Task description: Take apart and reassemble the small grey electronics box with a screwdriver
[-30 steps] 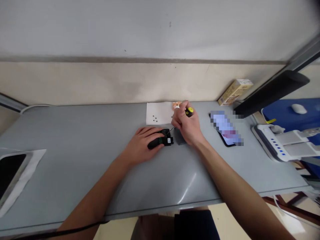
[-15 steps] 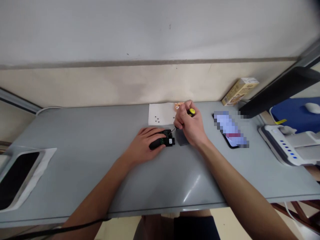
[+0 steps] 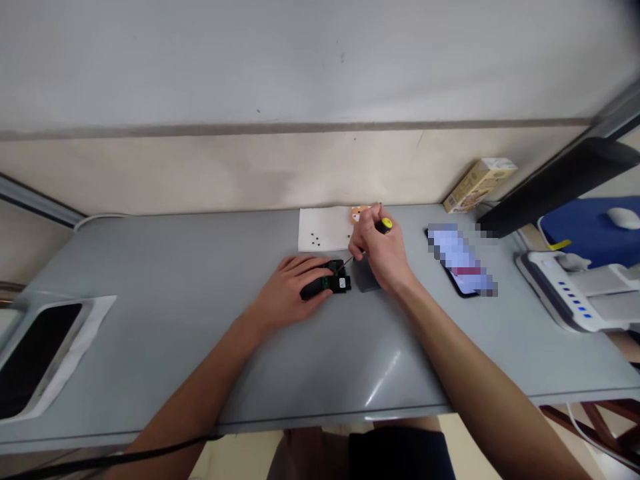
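My left hand (image 3: pixel 293 293) lies over a black device (image 3: pixel 341 283) with green inside and a white label, fingers and thumb around its left part. My right hand (image 3: pixel 380 247) is closed on a screwdriver (image 3: pixel 385 226) with a yellow-and-black handle. Its thin shaft slants down-left and the tip reaches the device near my left fingertips. Partly under my right hand, a dark grey flat piece (image 3: pixel 364 275) rests on the table. Behind the device, a white sheet (image 3: pixel 327 227) bears several tiny dark pieces and an orange cartoon figure.
A phone (image 3: pixel 460 261) lies right of my right hand. A yellow box (image 3: pixel 477 185) stands against the wall. A white power strip (image 3: pixel 570 293) is at the right, near a blue mat (image 3: pixel 595 230). A black-screened device (image 3: pixel 37 357) lies at the left.
The view has shifted very slightly. My right hand and the screwdriver handle have turned a little; my left hand keeps its hold on the black device.
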`<state>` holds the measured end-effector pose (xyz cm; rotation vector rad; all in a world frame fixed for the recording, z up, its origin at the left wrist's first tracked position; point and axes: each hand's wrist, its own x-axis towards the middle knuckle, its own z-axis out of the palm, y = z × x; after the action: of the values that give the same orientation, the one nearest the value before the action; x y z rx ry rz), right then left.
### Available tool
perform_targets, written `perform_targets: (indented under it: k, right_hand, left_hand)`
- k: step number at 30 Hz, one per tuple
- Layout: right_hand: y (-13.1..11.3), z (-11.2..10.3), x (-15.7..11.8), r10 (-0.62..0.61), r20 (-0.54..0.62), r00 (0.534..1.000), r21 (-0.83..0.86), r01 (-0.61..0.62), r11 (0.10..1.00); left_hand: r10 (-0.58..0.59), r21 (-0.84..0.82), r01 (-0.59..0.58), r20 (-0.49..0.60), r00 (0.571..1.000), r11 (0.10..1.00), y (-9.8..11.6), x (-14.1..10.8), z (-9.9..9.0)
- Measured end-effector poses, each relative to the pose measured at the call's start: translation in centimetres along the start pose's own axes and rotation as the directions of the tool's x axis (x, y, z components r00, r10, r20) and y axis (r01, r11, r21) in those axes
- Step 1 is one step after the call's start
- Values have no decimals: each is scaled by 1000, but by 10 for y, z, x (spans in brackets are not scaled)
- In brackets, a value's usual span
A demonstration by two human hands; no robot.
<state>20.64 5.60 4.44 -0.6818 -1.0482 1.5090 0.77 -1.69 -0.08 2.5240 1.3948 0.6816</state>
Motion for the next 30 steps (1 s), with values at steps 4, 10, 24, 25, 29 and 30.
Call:
perform_targets:
  k: [4, 10, 24, 25, 29, 30]
  right_hand:
    - [-3, 1, 3, 45, 54, 998, 63, -48, 997]
    - [-4, -9, 3, 68, 77, 995, 172, -81, 982]
    - [-7, -3, -4, 53, 129, 990, 177, -75, 981]
    - [-7, -5, -4, 64, 149, 987, 187, -92, 978]
    - [-4, -7, -3, 80, 147, 986, 102, -95, 990]
    - [-3, -6, -3, 61, 119, 991, 68, -69, 995]
  left_hand:
    - [-13, 15, 13, 4, 1000, 1000, 1, 0, 0]
    - [10, 15, -10, -10, 1000, 1000, 1, 1, 1]
    - [-8, 15, 8, -3, 1000, 1000, -1, 0, 2]
    - [0, 16, 1, -5, 1000, 1000, -1, 0, 2]
    - [32, 15, -31, -21, 999, 999, -1, 0, 2]
    - [34, 14, -33, -27, 999, 999, -1, 0, 2]
